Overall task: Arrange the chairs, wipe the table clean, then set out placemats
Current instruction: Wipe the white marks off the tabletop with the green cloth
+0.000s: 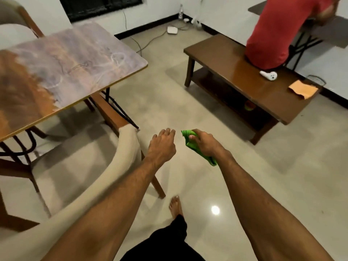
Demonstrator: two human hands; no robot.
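Observation:
My right hand (204,144) grips a crumpled green cloth (190,143) above the floor, with a tail of it hanging below my wrist. My left hand (162,146) hovers just left of it, fingers curled, holding nothing. The marbled dining table (62,72) stands at the left, its top bare and streaked. A beige upholstered chair (124,147) with wooden legs is tucked at the table's near side, just left of my left hand. Another beige chair (13,21) stands beyond the table at the top left.
A low brown coffee table (235,59) stands at the right with an orange cloth (303,89) and a white object (268,75) on it. A person in a red shirt (276,34) sits on its far end. Cables and a white box (172,30) lie by the back wall.

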